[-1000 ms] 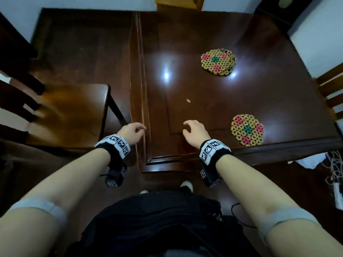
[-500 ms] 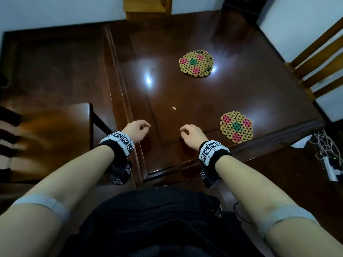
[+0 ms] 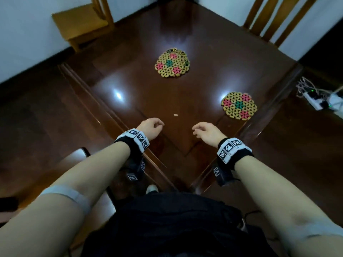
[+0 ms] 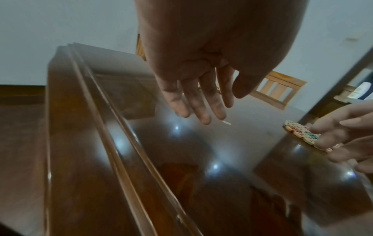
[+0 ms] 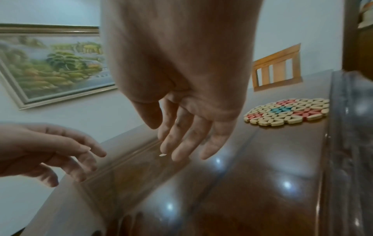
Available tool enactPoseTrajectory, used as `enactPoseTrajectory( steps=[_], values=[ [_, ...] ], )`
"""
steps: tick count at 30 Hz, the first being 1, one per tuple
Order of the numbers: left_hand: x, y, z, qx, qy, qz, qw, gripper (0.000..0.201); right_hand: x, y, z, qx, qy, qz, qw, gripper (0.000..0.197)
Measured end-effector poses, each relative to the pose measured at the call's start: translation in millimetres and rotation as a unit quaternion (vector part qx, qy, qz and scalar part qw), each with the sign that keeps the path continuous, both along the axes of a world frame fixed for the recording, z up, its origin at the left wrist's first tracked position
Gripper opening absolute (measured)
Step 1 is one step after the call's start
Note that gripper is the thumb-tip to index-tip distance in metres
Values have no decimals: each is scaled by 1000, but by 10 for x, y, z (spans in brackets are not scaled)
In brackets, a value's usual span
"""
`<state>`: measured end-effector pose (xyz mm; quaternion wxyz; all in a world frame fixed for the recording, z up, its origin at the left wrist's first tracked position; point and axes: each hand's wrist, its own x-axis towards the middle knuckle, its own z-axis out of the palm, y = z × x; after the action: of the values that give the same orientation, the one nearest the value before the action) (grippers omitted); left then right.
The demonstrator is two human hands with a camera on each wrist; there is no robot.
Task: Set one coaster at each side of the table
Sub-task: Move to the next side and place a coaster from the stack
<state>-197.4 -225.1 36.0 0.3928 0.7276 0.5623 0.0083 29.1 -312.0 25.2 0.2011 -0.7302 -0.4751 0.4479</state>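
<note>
So the table (image 3: 213, 52) is dark glossy wood with a raised molded rim, shiny enough that ceiling lights show up as white blobs on it, and the head view looks at it corner-on, with that corner pointing right at the person. There are 2 coasters on it, both roundish lattice mats made of little pale petal-shaped wooden pieces, with pink flower clusters around a teal center. The far coaster (image 3: 172, 63) sits flat toward the middle of the top, well apart from every edge. The near coaster (image 3: 238, 105) lies flat just inside the right-hand rim, almost touching the molding. A tiny pale oval speck (image 3: 175, 115) sits on the bare wood just ahead of both hands, maybe a loose bit of coaster, can't tell. The left hand (image 3: 151, 127) hovers over the left rim near the corner, fingers loose and mostly straight, holding nothing. The right hand (image 3: 207, 132) hovers over the tabletop near the same corner, fingers relaxed and slightly bent, also empty. There's plenty of bare polished wood between the hands and the far coaster. A light wooden chair (image 3: 278, 19) stands at the far right side and a light wooden stool (image 3: 81, 25) at the far left.
</note>
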Motion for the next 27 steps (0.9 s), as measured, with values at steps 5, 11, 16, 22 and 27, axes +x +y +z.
enactPoseTrajectory(
  steps=[5,11,16,22,27],
  values=[
    [-91,148,0,21,50,-70,996,25,-228,-192,106,32,-9,-66,997,14],
    [-145,326,4,48,125,-58,989,24,-271,-290,228,75,-24,-141,987,15],
    [-187,391,37,38,134,-54,989,23,-275,-322,217,70,-41,-128,988,21],
    [-182,707,26,36,140,-54,988,22,-184,-213,225,43,-56,-140,988,27],
    [54,1270,-105,59,129,-97,985,31,-108,120,224,15,-45,-175,983,18]
  ],
)
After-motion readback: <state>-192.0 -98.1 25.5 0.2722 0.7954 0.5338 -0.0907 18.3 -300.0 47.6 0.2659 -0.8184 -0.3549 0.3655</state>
